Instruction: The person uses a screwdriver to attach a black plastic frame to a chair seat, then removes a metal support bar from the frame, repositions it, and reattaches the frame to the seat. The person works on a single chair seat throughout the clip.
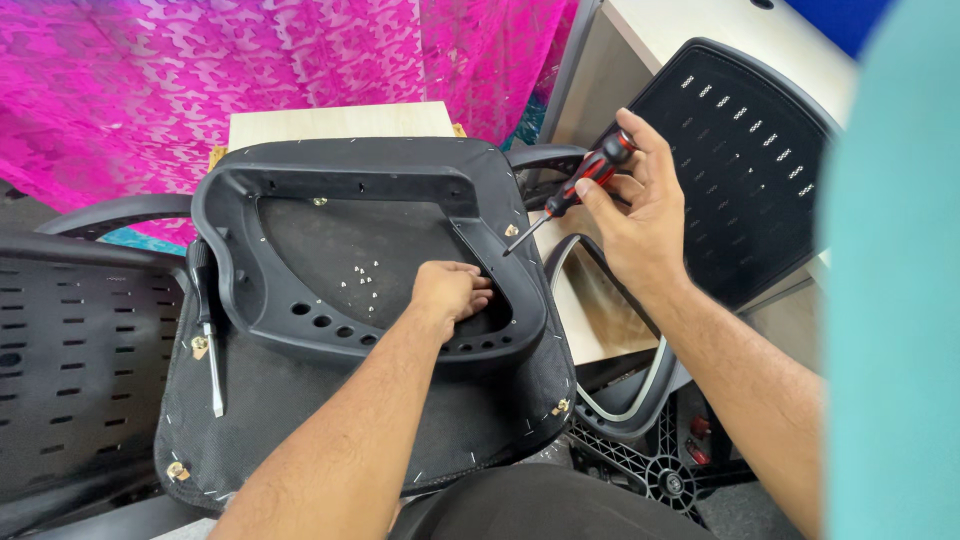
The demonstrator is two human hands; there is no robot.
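2 hands, right hand fingers closed round red-black screwdriver, left hand curled on black upturned seat frame

Bright pink patterned lace fabric is hanging across the back, with a pale wooden tabletop sitting just in front of it. A second black-handled screwdriver with a long steel shaft is lying off to the left, beside a black perforated plastic chair back. Another black slotted plastic chair back is leaning at the right, and a black ribbed plastic chair base is lying on the floor below it.
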